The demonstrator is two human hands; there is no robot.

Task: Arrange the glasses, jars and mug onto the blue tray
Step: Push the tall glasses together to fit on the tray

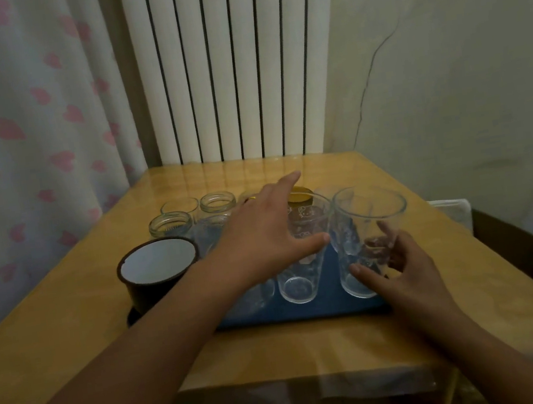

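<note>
A blue tray [327,306] lies on the wooden table. On it stand a printed tall glass [303,255] and a clear tall glass [369,221] at the right. My right hand [401,268] wraps around the lower part of the clear glass. My left hand [263,236] stretches flat over the tray with fingers apart, holding nothing, its fingertips near a gold-lidded jar [300,197]. A dark enamel mug [156,268] with a white inside stands at the tray's left end. Open glass jars [170,225] [217,202] stand behind it. A further glass under my left forearm is partly hidden.
The table [73,348] is covered with clear plastic sheeting and backs onto a white radiator [233,69]. A curtain with pink shapes [26,133] hangs at the left. A dark piece of furniture [509,236] stands to the right of the table.
</note>
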